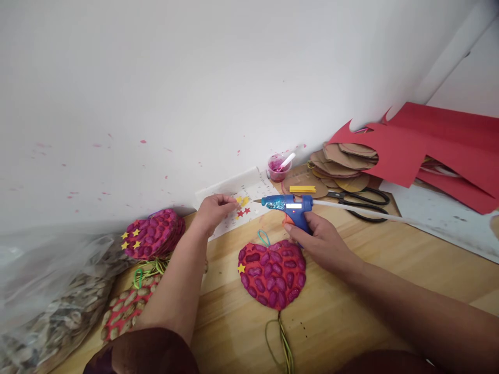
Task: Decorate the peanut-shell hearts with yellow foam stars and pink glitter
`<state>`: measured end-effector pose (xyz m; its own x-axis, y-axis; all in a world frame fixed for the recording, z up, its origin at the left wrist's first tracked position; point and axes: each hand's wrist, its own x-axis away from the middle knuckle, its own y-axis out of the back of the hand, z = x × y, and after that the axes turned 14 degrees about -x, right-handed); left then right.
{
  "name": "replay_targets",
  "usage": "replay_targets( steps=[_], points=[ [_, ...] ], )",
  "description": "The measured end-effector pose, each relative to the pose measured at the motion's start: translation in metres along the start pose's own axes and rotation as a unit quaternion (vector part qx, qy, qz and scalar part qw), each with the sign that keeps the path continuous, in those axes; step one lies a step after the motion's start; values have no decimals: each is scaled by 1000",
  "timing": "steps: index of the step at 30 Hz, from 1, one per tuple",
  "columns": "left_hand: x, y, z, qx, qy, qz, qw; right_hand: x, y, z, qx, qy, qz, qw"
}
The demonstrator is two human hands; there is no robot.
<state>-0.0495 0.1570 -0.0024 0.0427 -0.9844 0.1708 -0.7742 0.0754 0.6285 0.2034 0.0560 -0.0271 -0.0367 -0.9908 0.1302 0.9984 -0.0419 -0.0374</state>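
My right hand (322,239) is wrapped round the handle of a blue hot glue gun (284,204), with a long white glue stick (358,209) out of its back. The nozzle points left, toward my left hand (217,212). That hand's thumb and fingers are pinched together above a paper sheet (255,184); whatever is between them is too small to make out. Small yellow stars (245,201) and red stars (244,212) lie beside the fingertips. Below the glue gun rests a heart-shaped ornament (273,275) covered in purple-painted pieces, bearing one yellow star (241,268) on its left edge.
Finished-looking purple hearts (154,234) are stacked at left, beside an unpainted one (130,306) and a plastic bag of shells (70,311). A paint cup (278,169) stands by the wall. Black scissors (364,202), cardboard shapes (339,161) and red paper (405,145) lie at right.
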Motion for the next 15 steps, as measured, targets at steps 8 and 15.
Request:
replay_targets(
  steps=[8,15],
  points=[
    [43,-8,-20,179,32,114,977,-4,-2,12,-165,-83,-10,983],
    [98,-25,-32,250,73,160,952,4,-4,16,-249,-119,53,960]
  ],
)
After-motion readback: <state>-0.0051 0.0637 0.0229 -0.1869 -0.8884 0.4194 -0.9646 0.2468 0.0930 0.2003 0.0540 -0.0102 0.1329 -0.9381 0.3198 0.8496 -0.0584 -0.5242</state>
